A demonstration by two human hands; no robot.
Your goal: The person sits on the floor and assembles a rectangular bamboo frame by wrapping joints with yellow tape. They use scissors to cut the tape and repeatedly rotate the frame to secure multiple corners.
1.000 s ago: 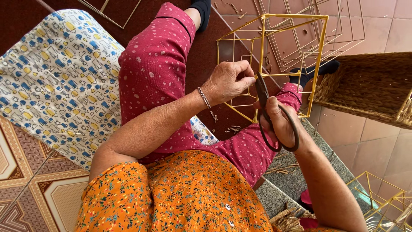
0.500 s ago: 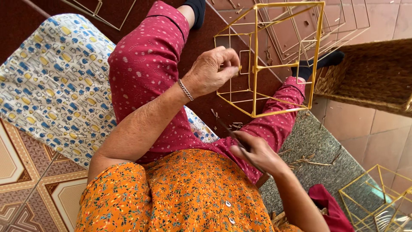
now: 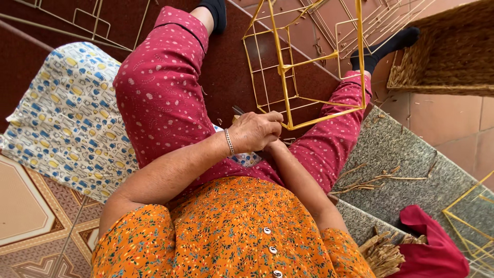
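A yellow wire frame point(image 3: 309, 62), box-shaped with a grid side, stands tilted between my legs in red dotted trousers point(image 3: 159, 98). My left hand point(image 3: 256, 132), with a bracelet at the wrist, is closed in my lap with its fingertips at the frame's near corner, apparently pinching it. A dark tip point(image 3: 237, 110) sticks out beside that hand; I cannot tell what it belongs to. My right forearm point(image 3: 298, 180) reaches in under the left hand. The right hand itself is hidden beneath the left one.
A woven basket point(image 3: 445, 56) stands at the upper right. A blue-and-yellow patterned cushion point(image 3: 62, 118) lies on the left. Dried straw strands point(image 3: 375, 181) lie on the grey stone step point(image 3: 411, 154). A red cloth point(image 3: 432, 249) and more yellow frames point(image 3: 471, 221) are at lower right.
The scissors seen in my right hand a second ago are gone from view. My right hand went down into my lap, and my left hand came down to the frame's near corner.
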